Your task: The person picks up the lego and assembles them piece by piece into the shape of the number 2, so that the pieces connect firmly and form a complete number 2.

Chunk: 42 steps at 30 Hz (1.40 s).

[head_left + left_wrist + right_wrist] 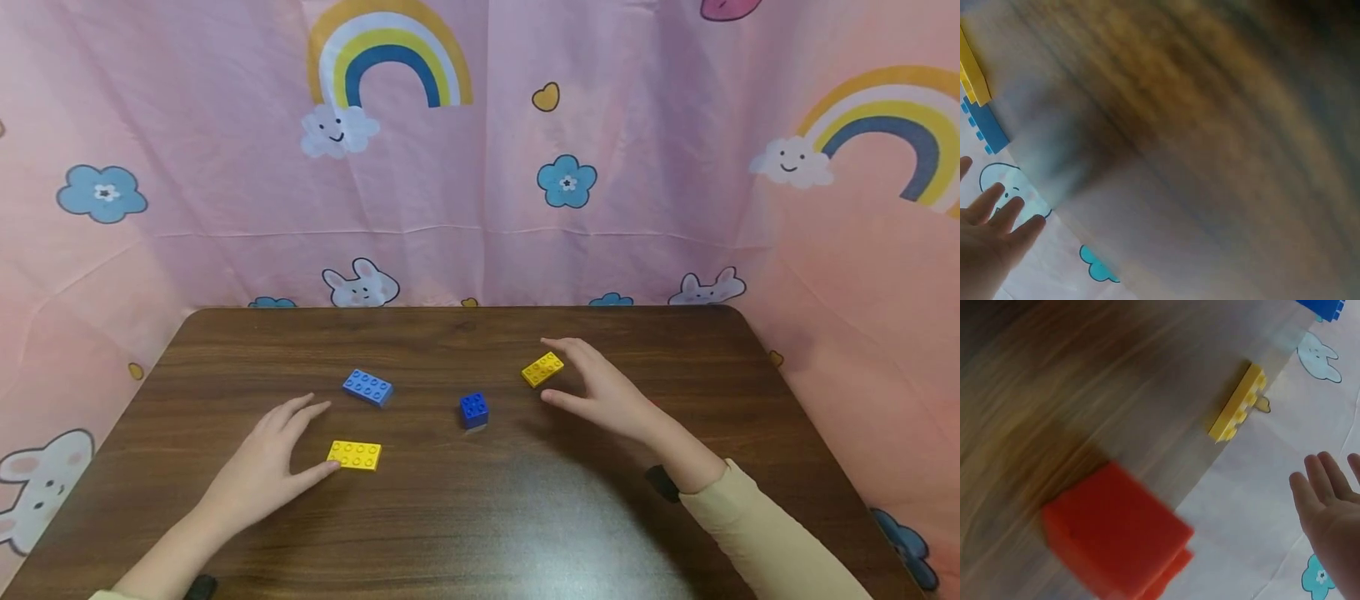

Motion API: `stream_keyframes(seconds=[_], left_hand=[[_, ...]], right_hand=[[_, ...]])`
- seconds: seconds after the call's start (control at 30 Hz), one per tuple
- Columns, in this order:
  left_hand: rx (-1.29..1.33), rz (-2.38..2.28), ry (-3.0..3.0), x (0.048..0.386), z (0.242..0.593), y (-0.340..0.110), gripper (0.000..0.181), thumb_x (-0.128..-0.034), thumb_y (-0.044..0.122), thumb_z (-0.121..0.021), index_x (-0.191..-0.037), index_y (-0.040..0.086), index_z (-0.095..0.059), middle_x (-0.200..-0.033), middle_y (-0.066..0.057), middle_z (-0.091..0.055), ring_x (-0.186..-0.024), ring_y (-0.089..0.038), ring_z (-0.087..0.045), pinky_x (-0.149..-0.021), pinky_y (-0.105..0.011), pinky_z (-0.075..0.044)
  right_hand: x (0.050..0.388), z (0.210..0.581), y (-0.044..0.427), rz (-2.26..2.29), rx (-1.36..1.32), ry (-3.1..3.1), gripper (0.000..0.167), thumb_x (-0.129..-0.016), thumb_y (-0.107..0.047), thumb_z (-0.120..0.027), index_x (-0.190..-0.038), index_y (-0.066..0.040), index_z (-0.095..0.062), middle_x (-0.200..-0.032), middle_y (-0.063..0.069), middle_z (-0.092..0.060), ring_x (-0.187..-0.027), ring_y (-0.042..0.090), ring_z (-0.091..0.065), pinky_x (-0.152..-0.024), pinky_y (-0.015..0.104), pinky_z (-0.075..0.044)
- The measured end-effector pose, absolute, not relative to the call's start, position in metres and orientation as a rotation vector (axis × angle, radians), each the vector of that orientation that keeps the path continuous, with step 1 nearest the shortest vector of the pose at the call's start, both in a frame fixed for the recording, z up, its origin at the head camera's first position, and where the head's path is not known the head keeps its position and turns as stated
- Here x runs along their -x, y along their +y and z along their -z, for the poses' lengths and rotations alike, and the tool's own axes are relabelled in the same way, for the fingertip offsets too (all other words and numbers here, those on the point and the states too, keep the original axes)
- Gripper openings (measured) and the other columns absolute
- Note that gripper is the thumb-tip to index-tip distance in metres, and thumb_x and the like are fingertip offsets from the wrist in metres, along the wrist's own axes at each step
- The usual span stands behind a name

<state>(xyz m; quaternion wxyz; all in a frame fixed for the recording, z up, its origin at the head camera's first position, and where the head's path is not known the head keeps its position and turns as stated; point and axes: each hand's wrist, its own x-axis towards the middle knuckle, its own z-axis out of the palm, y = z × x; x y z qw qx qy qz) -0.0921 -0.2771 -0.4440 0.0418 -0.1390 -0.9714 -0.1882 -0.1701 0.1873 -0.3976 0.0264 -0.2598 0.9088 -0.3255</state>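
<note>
My left hand (262, 471) hovers at the left with fingers spread. Its thumb tip overlaps a flat yellow brick (356, 456) in the head view; whether they touch I cannot tell. Beyond the fingertips lies a light blue brick (367, 387). My right hand (603, 392) is held above the table, thumb and fingers apart, with another yellow brick (542, 369) just off its fingertips. A dark blue brick (474, 410) sits between the hands. In the right wrist view a red brick (1116, 531) shows up close; the right arm mostly hides it from the head view.
The dark wood table (465, 517) has its far edge against a pink curtain (495, 250) printed with rainbows, rabbits and flowers. The curtain also hangs along both sides. Dark straps or cameras (663, 483) sit at the wrists.
</note>
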Motion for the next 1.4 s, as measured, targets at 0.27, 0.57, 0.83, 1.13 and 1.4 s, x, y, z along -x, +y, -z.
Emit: stream_keyframes(seconds=[0.27, 0.57, 0.83, 1.13, 1.4], left_hand=[[0.475, 0.718, -2.960, 0.094, 0.446, -0.276, 0.081, -0.0782, 0.029, -0.096, -0.146, 0.006, -0.058, -0.152, -0.026, -0.053, -0.138, -0.053, -0.050, -0.107, -0.077, -0.046], [0.537, 0.848, -2.914, 0.098, 0.451, -0.277, 0.072, -0.0731, 0.017, -0.099, -0.136, 0.006, -0.066, -0.132, -0.014, -0.069, -0.112, -0.034, -0.071, -0.092, -0.047, -0.064], [0.494, 0.926, -2.921, 0.102, 0.455, -0.281, 0.056, -0.0739, 0.013, -0.098, -0.124, 0.009, -0.074, -0.123, -0.008, -0.074, -0.102, -0.025, -0.071, -0.088, -0.031, -0.064], [0.502, 0.941, -2.964, 0.106, 0.458, -0.280, 0.049, -0.0748, 0.011, -0.097, -0.119, 0.012, -0.077, -0.118, -0.004, -0.075, -0.097, -0.011, -0.068, -0.084, -0.025, -0.063], [0.497, 0.942, -2.981, 0.110, 0.457, -0.279, 0.042, -0.0762, 0.006, -0.094, -0.115, 0.013, -0.079, -0.116, -0.003, -0.076, -0.094, -0.002, -0.064, -0.082, -0.021, -0.062]], right_hand=[[0.174, 0.405, 0.173, 1.173, 0.788, 2.671, 0.071, -0.095, -0.023, -0.082, -0.156, -0.008, -0.049, -0.158, 0.013, -0.054, -0.145, 0.038, -0.052, -0.120, 0.065, -0.043], [0.181, 0.412, 0.158, 1.285, 0.817, 2.511, 0.062, -0.093, -0.012, -0.082, -0.148, -0.002, -0.056, -0.146, 0.019, -0.064, -0.135, 0.037, -0.062, -0.117, 0.061, -0.049], [0.188, 0.419, 0.146, 1.299, 0.858, 2.461, 0.051, -0.094, -0.010, -0.081, -0.141, 0.001, -0.062, -0.139, 0.020, -0.069, -0.129, 0.036, -0.064, -0.114, 0.059, -0.051], [0.195, 0.430, 0.130, 1.323, 0.857, 2.340, 0.048, -0.093, -0.004, -0.081, -0.137, 0.004, -0.064, -0.139, 0.022, -0.069, -0.128, 0.037, -0.068, -0.114, 0.054, -0.053], [0.200, 0.436, 0.118, 1.313, 0.833, 2.254, 0.048, -0.093, -0.003, -0.081, -0.136, 0.006, -0.063, -0.139, 0.024, -0.068, -0.125, 0.038, -0.069, -0.112, 0.048, -0.056]])
